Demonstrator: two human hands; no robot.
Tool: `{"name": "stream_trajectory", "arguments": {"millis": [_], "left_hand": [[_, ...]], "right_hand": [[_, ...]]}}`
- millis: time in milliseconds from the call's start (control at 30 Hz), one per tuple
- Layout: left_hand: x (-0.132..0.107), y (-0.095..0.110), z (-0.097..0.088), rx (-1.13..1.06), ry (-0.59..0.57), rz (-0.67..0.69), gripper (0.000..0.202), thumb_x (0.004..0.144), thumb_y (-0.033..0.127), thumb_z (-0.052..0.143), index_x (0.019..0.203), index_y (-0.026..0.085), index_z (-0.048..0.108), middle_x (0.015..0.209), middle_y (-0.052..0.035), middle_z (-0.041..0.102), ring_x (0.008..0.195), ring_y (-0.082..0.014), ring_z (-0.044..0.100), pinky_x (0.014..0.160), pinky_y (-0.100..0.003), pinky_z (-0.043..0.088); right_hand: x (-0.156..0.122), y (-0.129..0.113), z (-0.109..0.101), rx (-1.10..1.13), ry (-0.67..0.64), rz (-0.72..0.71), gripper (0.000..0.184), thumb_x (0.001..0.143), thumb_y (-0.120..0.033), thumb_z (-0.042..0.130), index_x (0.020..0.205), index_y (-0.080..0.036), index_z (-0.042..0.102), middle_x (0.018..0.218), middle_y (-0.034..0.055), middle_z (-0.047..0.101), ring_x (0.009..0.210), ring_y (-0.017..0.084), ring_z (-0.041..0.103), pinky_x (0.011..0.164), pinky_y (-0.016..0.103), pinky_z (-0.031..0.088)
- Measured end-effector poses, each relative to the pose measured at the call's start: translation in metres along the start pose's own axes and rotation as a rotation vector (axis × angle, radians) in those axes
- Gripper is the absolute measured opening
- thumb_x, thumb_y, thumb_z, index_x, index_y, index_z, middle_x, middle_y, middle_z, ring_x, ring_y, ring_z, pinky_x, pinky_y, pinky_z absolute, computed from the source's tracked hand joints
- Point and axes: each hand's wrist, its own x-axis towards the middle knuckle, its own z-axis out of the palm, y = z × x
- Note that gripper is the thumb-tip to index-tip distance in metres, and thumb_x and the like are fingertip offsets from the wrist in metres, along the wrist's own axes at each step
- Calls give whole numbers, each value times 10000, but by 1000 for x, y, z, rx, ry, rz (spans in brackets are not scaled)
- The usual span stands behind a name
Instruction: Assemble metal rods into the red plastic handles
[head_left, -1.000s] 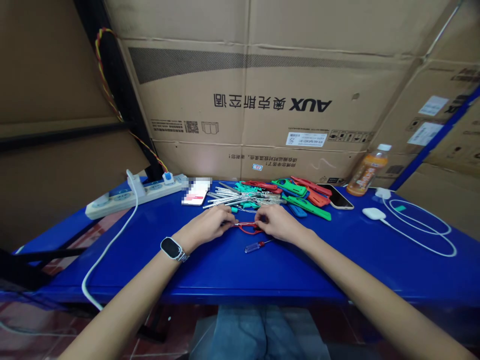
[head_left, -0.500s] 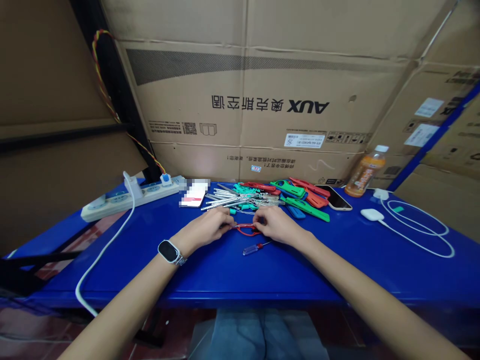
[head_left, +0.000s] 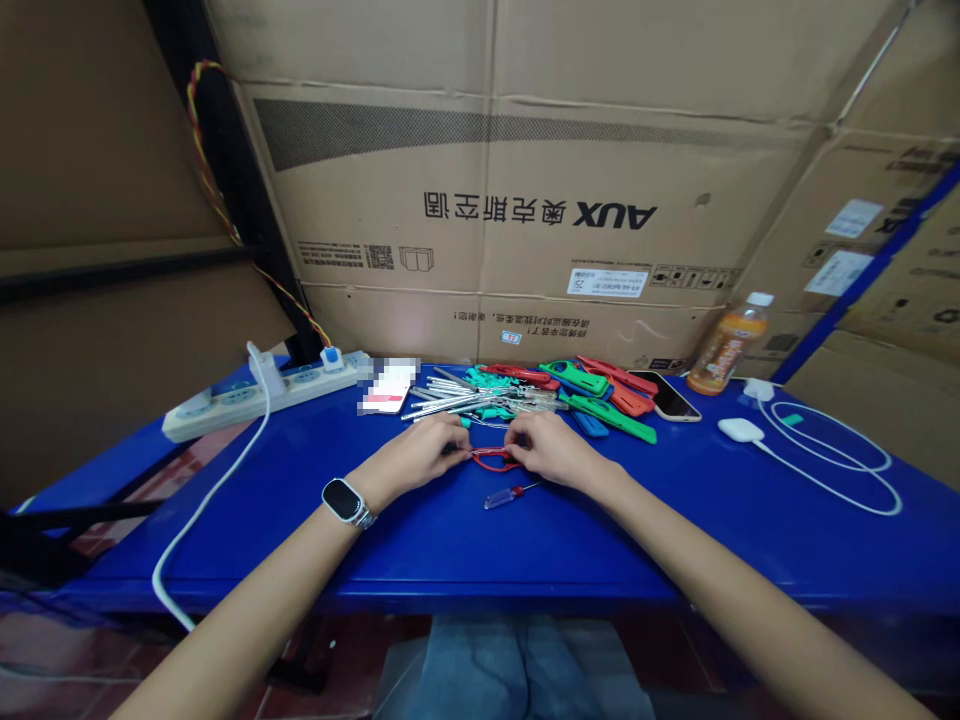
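Observation:
Both my hands rest on the blue table (head_left: pixel 450 540) and pinch a small red plastic handle piece (head_left: pixel 491 460) between them. My left hand (head_left: pixel 420 452), with a smartwatch on its wrist, grips the piece's left end with closed fingers. From the other side, my right hand (head_left: pixel 547 448) holds the right end, fingers curled. Just in front of the hands lies a small screwdriver (head_left: pixel 510 494) with a red and clear handle. Directly behind them sits a pile of metal blades (head_left: pixel 457 400) and red, green and blue plastic handles (head_left: pixel 600 395).
A white power strip (head_left: pixel 262 392) with a cable lies at the back left. A phone (head_left: pixel 671 397), an orange drink bottle (head_left: pixel 724 345) and a white charger with coiled cable (head_left: pixel 817 450) sit at the back right. Cardboard boxes (head_left: pixel 525 200) wall the rear.
Both hands stay pinched on the red piece in the same spot; only the camera view has shifted slightly.

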Motion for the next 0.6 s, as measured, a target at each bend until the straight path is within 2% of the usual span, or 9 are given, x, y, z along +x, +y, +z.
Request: {"name": "stream_trajectory", "arguments": {"millis": [200, 300, 400, 500, 600], "left_hand": [[3, -1, -2, -12, -15, -13, 202, 938, 288, 535, 884, 177, 695, 884, -59, 649, 811, -174, 591, 740, -279, 446], [2, 1, -6, -24, -38, -44, 179, 923, 300, 563, 925, 180, 696, 891, -58, 669, 818, -177, 605, 751, -284, 457], [2, 2, -10, -28, -12, -73, 213, 903, 362, 591, 973, 184, 686, 913, -59, 678, 833, -187, 616, 755, -295, 468], [7, 2, -16, -3, 57, -67, 261, 917, 403, 556, 976, 182, 682, 930, -65, 671, 833, -192, 615, 752, -307, 466], [21, 2, -24, 27, 77, -42, 279, 940, 384, 502, 930, 173, 684, 897, -66, 678, 818, -188, 613, 751, -304, 456]], "right_hand": [[-1, -1, -2, 88, 29, 7, 115, 799, -129, 617, 769, -175, 719, 784, 32, 705, 683, 136, 600, 631, 231, 395], [0, -1, -8, 204, 82, 40, 105, 814, -151, 604, 769, -157, 699, 758, 25, 691, 622, 114, 574, 601, 220, 401], [7, 5, -20, 256, 141, 88, 126, 825, -170, 579, 758, -153, 685, 720, 13, 684, 597, 110, 565, 582, 215, 407], [24, 17, -32, 198, 200, 121, 160, 844, -179, 547, 792, -147, 695, 736, 22, 699, 632, 122, 591, 621, 225, 431], [49, 34, -40, 36, 179, 181, 194, 869, -193, 539, 930, -151, 719, 853, 46, 739, 740, 143, 635, 711, 239, 450]]}}
